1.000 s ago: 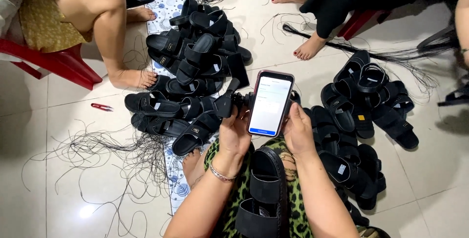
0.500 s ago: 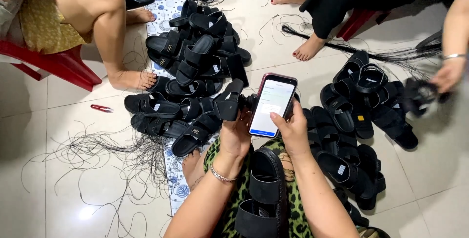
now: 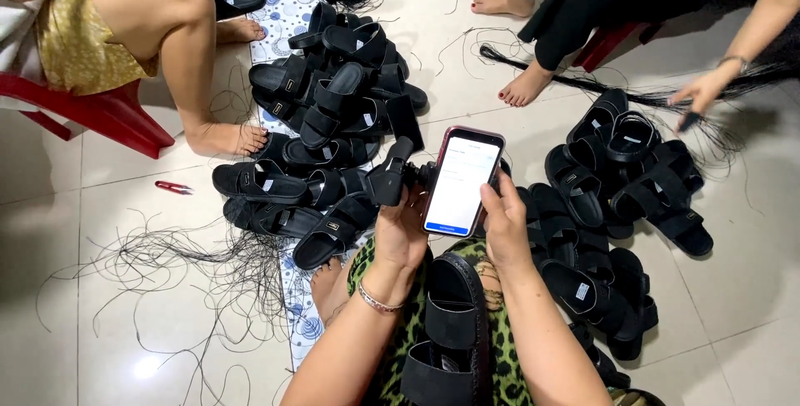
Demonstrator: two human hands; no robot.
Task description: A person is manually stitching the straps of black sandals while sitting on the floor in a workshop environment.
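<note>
**Phone tilts; co-worker's hand enters at right**

The smartphone [image 3: 463, 182] now leans to the right, where a second ago it stood upright. The right hand [image 3: 506, 224] sits lower along its edge. A co-worker's hand [image 3: 704, 89], absent a second ago, now reaches over the loose black threads [image 3: 633, 93].

Left hand [image 3: 402, 231] grips a smartphone [image 3: 463, 181] along its left edge; right hand [image 3: 505, 224] supports the right edge, thumb on the lit white screen. A black sandal [image 3: 446, 335] lies across the lap, on leopard-print fabric [image 3: 400, 331]. Piles of black sandals [image 3: 333, 122] cover the tiled floor [image 3: 100, 289] to left and right. Loose black threads [image 3: 167, 264] are spread at left, near a red thread clipper [image 3: 173, 187]. Another person's hand [image 3: 704, 93] reaches in at upper right
</note>
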